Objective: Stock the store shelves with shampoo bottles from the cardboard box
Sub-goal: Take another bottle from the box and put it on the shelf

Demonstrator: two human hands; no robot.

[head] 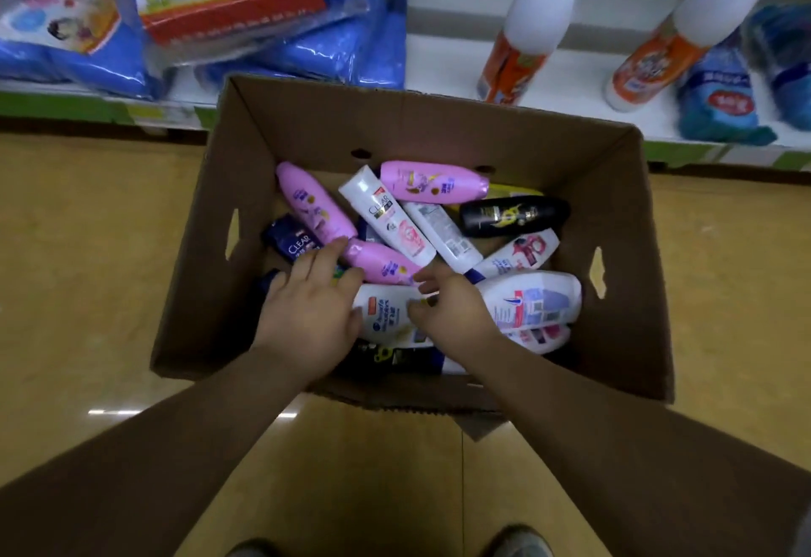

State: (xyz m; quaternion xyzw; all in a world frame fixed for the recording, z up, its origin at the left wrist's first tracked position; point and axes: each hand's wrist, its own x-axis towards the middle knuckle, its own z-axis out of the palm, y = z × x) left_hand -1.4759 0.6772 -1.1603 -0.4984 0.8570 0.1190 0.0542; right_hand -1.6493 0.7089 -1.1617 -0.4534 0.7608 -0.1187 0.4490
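Shampoo bottles lay jumbled in the cardboard box by the shelf. The left hand, grip apart, rested on a pink bottle. The right hand curled at a white bottle, probably to pick it out; whether its grip had clamped was unclear.

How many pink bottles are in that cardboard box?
3. One pink bottle lies toward the left wall of the cardboard box, another near its far wall, the third in the middle beside the left hand. Others may lie hidden under the pile.
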